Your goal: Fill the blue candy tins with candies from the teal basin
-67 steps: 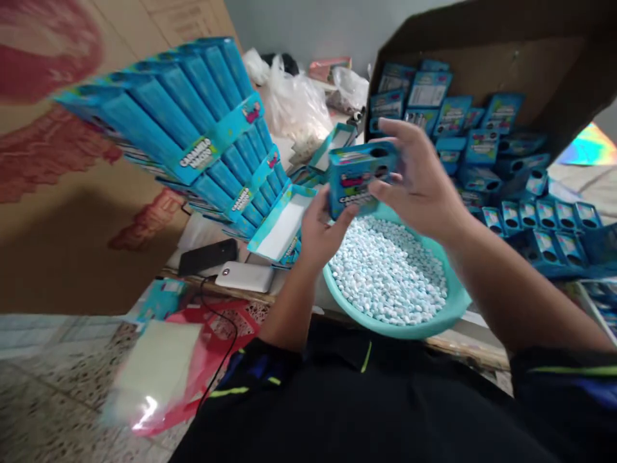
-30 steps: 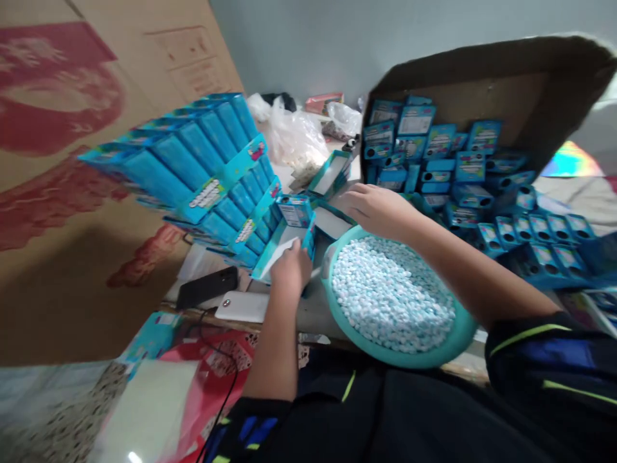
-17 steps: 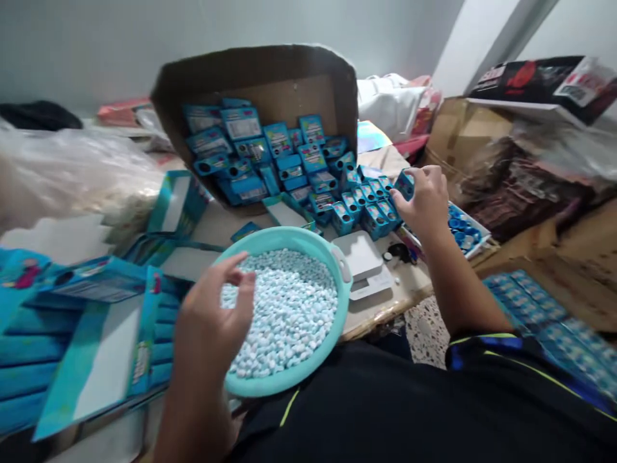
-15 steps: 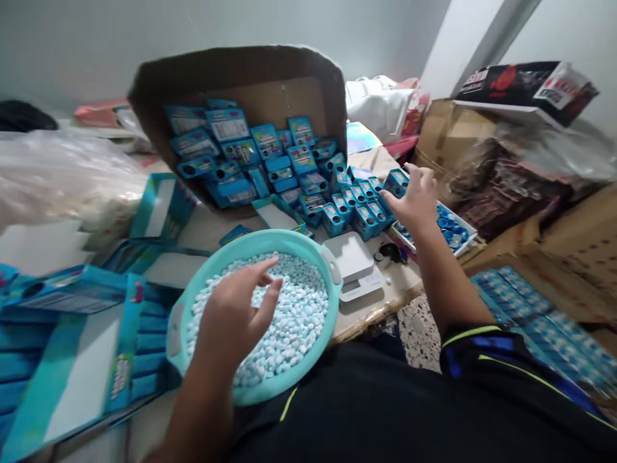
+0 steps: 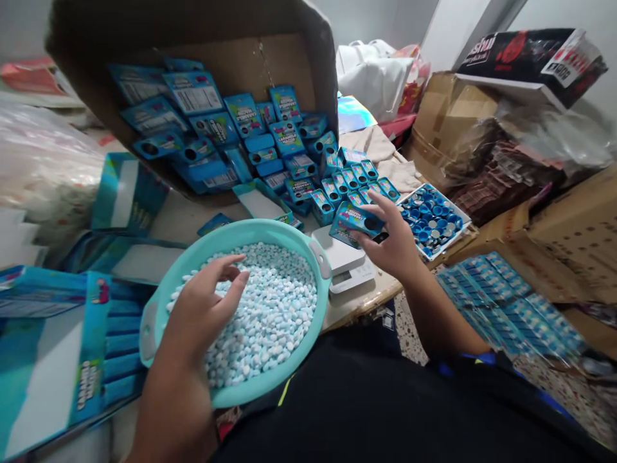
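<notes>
My right hand [image 5: 396, 239] is closed around a small blue candy box [image 5: 348, 220], tilted, with a dark round spot showing on its end. The box is just above a white kitchen scale [image 5: 354, 278] and hides part of it. My left hand [image 5: 200, 308] hovers over a turquoise basin [image 5: 289, 379] with its thumb and fingers apart and nothing visible between them. Small pale blue and white candies [image 5: 274, 321] fill the basin. Behind the scale, more blue candy boxes [image 5: 332, 191] stand in rows.
A cardboard carton [image 5: 308, 67] lies behind, holding a heap of blue boxes. Right of my right hand is a white tray [image 5: 446, 241] of blue caps. Larger blue display boxes [image 5: 87, 347] stand at left. Wrapped blue packs [image 5: 506, 308] lie at lower right.
My right hand has come back toward the scale from the rows of boxes, now with a candy box in it. My left hand stays over the basin. The view has shifted closer.
</notes>
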A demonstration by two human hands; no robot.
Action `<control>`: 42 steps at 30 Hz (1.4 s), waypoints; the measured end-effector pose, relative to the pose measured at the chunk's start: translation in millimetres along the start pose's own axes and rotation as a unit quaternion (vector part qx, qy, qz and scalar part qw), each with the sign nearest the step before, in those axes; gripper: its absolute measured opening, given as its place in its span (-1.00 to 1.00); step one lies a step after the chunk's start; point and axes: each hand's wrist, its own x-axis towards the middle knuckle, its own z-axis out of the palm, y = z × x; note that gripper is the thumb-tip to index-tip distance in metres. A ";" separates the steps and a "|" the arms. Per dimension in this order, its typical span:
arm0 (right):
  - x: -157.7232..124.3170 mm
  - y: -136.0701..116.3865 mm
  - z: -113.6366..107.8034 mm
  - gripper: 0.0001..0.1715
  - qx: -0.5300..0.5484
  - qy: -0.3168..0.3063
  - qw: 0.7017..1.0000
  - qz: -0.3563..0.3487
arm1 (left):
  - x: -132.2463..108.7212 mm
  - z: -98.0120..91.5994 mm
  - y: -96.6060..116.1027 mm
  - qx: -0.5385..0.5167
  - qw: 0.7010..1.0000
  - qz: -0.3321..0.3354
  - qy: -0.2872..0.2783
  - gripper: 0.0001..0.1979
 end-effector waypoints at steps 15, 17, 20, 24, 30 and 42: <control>10.5 -80.8 125.0 0.03 -0.013 -0.413 0.911 -0.015 | -16.2 -4.7 -7.9 -0.069 0.978 0.042 0.191 -0.63; 5.8 -79.3 136.6 0.12 -0.141 -0.551 0.823 -0.019 | -15.5 -7.3 -12.6 -0.070 0.977 0.021 0.199 -0.60; -3.9 -80.1 142.7 0.27 -0.205 -0.601 0.768 -0.083 | -16.5 -7.7 -12.3 -0.104 0.978 0.043 0.175 -0.63; -9.8 -83.1 138.0 0.10 -0.183 -0.596 0.770 -0.140 | -20.0 -5.1 -6.7 -0.125 0.984 0.070 0.103 -0.72; -5.2 -92.1 132.3 -0.33 -0.145 -0.657 0.735 -0.083 | -17.9 -6.8 -3.7 -0.116 0.992 0.037 0.033 -0.77; -8.0 -94.7 121.2 -0.82 -0.011 -0.490 0.871 0.041 | -17.4 0.9 -14.8 -0.122 0.992 -0.013 0.008 -0.46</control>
